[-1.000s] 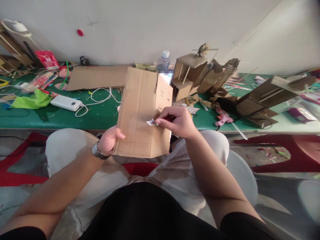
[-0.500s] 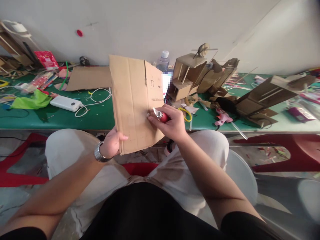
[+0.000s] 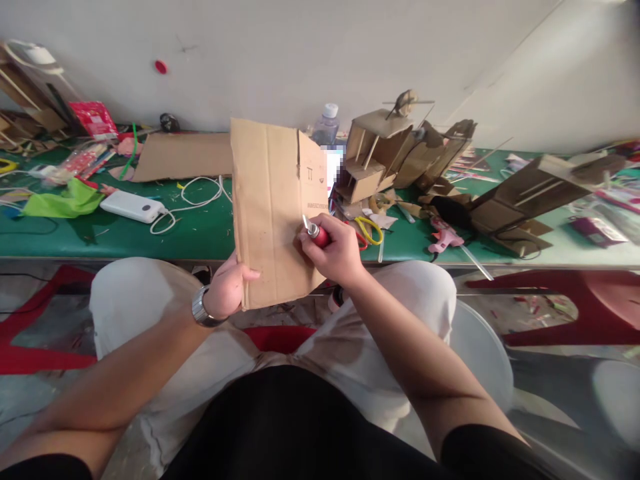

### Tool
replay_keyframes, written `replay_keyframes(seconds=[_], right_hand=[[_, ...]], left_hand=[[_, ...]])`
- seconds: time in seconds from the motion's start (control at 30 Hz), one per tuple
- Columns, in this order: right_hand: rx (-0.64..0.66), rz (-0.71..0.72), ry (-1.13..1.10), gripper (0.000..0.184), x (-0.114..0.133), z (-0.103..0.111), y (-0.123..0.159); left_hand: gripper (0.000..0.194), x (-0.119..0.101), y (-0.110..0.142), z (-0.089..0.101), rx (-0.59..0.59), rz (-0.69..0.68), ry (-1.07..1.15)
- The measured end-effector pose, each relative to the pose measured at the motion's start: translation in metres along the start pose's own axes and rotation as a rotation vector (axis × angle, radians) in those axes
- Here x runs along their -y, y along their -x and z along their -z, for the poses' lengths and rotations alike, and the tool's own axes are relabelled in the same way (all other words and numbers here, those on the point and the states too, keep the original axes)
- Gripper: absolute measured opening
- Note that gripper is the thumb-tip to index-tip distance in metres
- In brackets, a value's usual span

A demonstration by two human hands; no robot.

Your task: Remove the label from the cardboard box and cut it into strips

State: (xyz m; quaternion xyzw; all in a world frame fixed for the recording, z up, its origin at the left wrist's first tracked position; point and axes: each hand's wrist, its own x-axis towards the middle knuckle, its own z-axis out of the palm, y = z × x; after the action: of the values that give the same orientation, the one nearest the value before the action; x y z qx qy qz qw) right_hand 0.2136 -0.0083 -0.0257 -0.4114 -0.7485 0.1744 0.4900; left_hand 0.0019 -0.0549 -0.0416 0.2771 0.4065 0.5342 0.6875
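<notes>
Likely at a cutting step, your left hand (image 3: 226,291) grips the cardboard (image 3: 267,200), your right hand (image 3: 340,252) a knife (image 3: 319,235) over it; brace firmly.

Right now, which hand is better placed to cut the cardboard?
Likely the right hand: it grips the red-handled knife, blade over the cardboard, while the left hand holds the lower left edge.

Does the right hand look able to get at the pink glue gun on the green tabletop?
Probably not straight away: the right hand grips a red-handled, metal-bladed knife, though the way to the pink glue gun looks free.
</notes>
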Motion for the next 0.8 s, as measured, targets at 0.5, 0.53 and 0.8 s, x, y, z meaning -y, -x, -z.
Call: replay_keyframes(seconds=[0.5, 0.53, 0.8], right_hand=[[0.168, 0.035, -0.322, 0.010, 0.004, 0.018, -0.004], [0.139, -0.012, -0.351, 0.013, 0.003, 0.019, -0.004], [0.006, -0.213, -0.521, 0.034, 0.001, 0.019, -0.010]], left_hand=[[0.055, -0.007, -0.007, 0.000, -0.088, -0.060, 0.027], [0.054, -0.008, -0.007, 0.001, -0.097, -0.068, 0.028], [0.054, -0.014, -0.009, 0.002, -0.115, -0.098, 0.056]])
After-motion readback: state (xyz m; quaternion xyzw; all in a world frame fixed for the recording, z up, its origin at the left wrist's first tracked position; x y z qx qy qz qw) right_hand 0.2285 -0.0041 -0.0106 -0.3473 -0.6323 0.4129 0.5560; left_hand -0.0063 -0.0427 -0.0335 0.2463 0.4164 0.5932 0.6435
